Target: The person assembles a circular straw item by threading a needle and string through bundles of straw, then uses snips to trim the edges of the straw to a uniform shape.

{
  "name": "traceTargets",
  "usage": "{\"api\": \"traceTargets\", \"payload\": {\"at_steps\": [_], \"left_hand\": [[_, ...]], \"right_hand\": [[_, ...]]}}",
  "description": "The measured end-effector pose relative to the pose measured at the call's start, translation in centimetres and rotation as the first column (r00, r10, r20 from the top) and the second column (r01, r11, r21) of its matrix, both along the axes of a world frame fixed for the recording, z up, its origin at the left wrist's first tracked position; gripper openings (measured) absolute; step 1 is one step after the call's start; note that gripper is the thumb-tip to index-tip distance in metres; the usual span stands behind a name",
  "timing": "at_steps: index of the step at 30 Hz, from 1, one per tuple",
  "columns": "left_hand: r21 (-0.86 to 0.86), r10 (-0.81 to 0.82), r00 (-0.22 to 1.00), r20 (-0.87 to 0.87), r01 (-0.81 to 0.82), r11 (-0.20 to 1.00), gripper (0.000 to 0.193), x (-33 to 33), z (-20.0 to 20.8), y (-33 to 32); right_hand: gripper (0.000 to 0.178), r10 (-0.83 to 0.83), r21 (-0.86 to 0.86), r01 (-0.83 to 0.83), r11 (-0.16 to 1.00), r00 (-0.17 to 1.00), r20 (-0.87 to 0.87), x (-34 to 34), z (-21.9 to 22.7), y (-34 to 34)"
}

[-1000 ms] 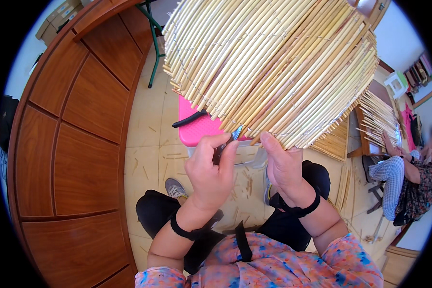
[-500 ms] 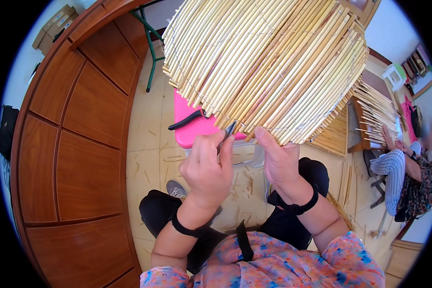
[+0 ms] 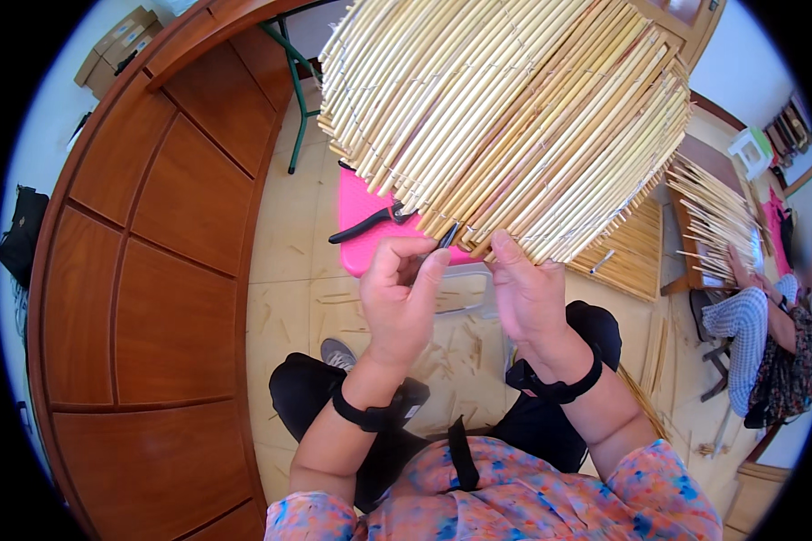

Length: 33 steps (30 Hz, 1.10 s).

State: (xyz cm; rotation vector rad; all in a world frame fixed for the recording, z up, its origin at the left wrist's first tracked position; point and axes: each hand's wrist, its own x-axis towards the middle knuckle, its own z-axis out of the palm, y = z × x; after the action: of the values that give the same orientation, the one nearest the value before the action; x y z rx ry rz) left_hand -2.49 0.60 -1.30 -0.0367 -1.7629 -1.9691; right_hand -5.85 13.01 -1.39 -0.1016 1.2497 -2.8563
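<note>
Bright, even daylight; soft shadows under hands. Sharp centre. Strong fisheye bending near rim, black vignette corners; slight blur at far right.

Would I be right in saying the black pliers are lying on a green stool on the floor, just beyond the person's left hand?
Not quite: the stool is pink, not green. The head view shows the black pliers lying on it, just beyond the left hand.
</note>
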Motion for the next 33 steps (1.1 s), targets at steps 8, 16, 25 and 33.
{"api": "traceTargets", "payload": {"at_steps": [8,16,25,33], "left_hand": [[-0.209,0.112,0.994,0.014,-0.106,0.972,0.013,-0.1,0.0,0.1],[-0.584,0.276,0.935,-0.224,-0.355,0.730,0.015,0.0,1.0,0.0],[-0.633,0.287,0.928,-0.237,-0.372,0.679,0.014,0.3,1.4,-0.5],[-0.691,0.316,0.893,-0.319,-0.448,0.567,0.016,0.0,0.7,-0.3]], "right_hand": [[0.021,-0.001,-0.015,0.001,1.000,1.000,-0.023,0.1,0.0,-0.2],[0.020,-0.035,0.009,0.036,0.999,0.997,-0.075,0.1,0.6,-0.5],[0.025,-0.055,0.036,0.059,0.998,0.992,-0.111,0.0,0.0,-0.4],[0.022,-0.034,0.057,0.036,0.998,0.999,-0.038,0.4,0.0,-0.3]]}}
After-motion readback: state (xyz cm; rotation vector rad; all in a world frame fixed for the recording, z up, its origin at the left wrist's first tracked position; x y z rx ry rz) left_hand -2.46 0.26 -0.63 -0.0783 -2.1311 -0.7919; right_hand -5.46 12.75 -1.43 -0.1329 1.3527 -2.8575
